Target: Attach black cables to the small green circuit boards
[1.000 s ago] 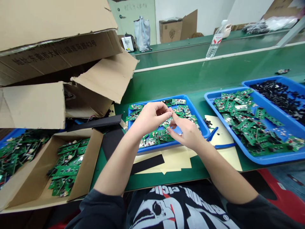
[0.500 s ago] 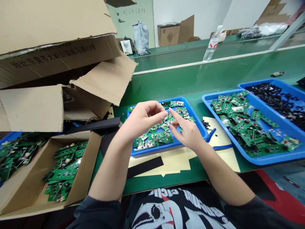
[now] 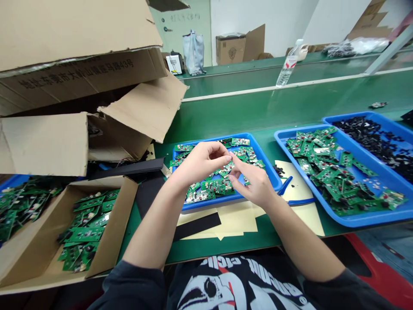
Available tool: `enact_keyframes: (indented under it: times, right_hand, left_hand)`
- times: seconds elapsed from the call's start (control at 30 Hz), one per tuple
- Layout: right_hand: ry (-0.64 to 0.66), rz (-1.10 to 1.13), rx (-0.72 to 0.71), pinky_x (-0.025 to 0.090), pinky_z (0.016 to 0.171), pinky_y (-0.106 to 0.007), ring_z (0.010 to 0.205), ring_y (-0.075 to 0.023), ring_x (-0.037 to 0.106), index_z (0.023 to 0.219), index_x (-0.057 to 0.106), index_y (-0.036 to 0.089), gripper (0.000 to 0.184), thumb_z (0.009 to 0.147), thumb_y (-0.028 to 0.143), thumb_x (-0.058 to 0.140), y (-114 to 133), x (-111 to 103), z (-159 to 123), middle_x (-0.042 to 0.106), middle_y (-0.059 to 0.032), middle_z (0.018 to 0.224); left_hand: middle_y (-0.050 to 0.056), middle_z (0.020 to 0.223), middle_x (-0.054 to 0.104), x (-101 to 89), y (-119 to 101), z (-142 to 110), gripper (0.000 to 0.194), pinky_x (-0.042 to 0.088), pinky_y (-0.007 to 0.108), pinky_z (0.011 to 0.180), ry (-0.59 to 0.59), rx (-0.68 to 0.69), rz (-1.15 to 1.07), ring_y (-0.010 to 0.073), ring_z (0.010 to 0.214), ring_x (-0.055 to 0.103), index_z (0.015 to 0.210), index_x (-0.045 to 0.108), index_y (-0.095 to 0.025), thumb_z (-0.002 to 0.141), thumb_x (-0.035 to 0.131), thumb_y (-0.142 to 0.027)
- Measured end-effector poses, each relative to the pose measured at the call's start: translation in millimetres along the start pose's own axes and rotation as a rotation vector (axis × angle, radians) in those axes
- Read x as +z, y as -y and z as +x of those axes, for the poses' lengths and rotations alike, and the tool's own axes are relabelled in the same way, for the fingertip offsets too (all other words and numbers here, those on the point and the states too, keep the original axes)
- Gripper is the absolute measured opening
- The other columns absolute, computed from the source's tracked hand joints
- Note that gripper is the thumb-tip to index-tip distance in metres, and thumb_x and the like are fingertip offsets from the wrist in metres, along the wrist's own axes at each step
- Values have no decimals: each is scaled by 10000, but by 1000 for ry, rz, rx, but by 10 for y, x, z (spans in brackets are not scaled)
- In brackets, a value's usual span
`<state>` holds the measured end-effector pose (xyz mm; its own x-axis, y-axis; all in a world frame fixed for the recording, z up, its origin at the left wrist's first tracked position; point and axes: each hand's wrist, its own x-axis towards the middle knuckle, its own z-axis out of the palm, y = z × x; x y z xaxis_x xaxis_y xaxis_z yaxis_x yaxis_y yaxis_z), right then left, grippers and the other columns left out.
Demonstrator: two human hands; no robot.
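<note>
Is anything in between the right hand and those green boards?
Nothing visible is. The right hand hovers above the circuit boards in the middle blue tray; the blue-handled tool lies beside the tray.

The single view looks from the person's head, facing forward and down over the left hand [image 3: 206, 161] and right hand [image 3: 253, 181], close in near the centre. The shirt [image 3: 209, 290] lies nearest at six o'clock, the carton [image 3: 74, 30] looms close at ten, and the door [image 3: 187, 23] stands far back towards twelve.
</note>
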<state>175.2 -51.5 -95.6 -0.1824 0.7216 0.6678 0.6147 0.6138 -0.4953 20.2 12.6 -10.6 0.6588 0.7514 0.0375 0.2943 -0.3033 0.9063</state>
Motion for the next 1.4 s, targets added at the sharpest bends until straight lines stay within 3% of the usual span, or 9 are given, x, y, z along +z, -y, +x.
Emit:
enact_keyframes:
  times: [0.33, 0.5, 0.67, 0.77, 0.87, 1.0, 1.13, 1.27, 1.4]
  right_hand:
    - [-189, 154, 234, 524, 653, -316, 616, -151, 599, 1211, 550, 166, 372, 845, 178, 487, -56, -32, 22, 625, -15, 712]
    - [-181, 302, 263, 539, 632, -288, 641, -148, 633, 976, 603, 181, 173, 826, 237, 538, -36, -23, 27, 643, -21, 747]
    - [-217, 303, 313, 539, 596, -266, 629, -149, 638, 785, 573, 185, 78, 804, 252, 539, -58, 9, 76, 639, -19, 709]
    - [-215, 243, 343, 537, 601, -261, 638, -152, 640, 734, 560, 182, 101, 792, 258, 528, -94, -20, 138, 641, -20, 694]
    - [-190, 155, 396, 535, 628, -269, 670, -155, 643, 758, 575, 171, 131, 818, 269, 513, -169, -169, 181, 655, -31, 732]
    - [-68, -15, 550, 531, 704, -310, 754, -150, 640, 891, 599, 135, 166, 900, 274, 509, -370, -562, 114, 651, -33, 832]
    - [184, -237, 784, 530, 730, -351, 842, -166, 623, 1056, 585, 138, 223, 905, 297, 547, -616, -834, -48, 621, -53, 1021]
    - [422, -407, 959, 522, 780, -385, 928, -196, 608, 1129, 559, 152, 266, 906, 297, 544, -779, -772, -120, 590, -69, 1121]
    - [574, -543, 1073, 517, 795, -394, 949, -201, 603, 1144, 551, 153, 278, 905, 294, 546, -865, -645, -49, 581, -77, 1141]
  left_hand:
    - [-13, 627, 538, -93, -110, -100, 134, 418, 234, 566, 33, 36, -52, 108, 593, 509, 715, 563, -141, 797, 571, -246]
    - [-15, 636, 544, 16, -68, -53, 134, 372, 221, 524, 53, 5, 165, 106, 575, 470, 726, 578, -150, 811, 537, -246]
    - [6, 691, 594, 122, -50, -20, 145, 384, 236, 541, 58, 1, 317, 142, 630, 531, 743, 582, -164, 818, 491, -249]
    - [35, 739, 636, 136, -45, -18, 177, 420, 268, 576, 68, 31, 337, 175, 665, 573, 823, 611, -160, 828, 472, -270]
    - [51, 797, 657, 116, -59, -31, 302, 448, 295, 621, 92, 3, 350, 198, 713, 604, 1055, 604, -153, 843, 464, -316]
    - [55, 831, 657, 35, -111, -89, 420, 459, 312, 642, 82, -35, 364, 215, 748, 617, 1203, 535, -151, 859, 444, -374]
    - [63, 923, 669, -58, -164, -158, 422, 475, 330, 681, 100, -23, 367, 225, 805, 623, 1187, 555, -183, 863, 434, -425]
    - [70, 990, 673, -81, -180, -208, 389, 483, 337, 713, 153, 16, 387, 231, 851, 621, 1130, 596, -196, 856, 453, -432]
    - [60, 1007, 671, -43, -189, -261, 342, 489, 330, 700, 203, 66, 408, 223, 852, 622, 1104, 611, -210, 863, 459, -398]
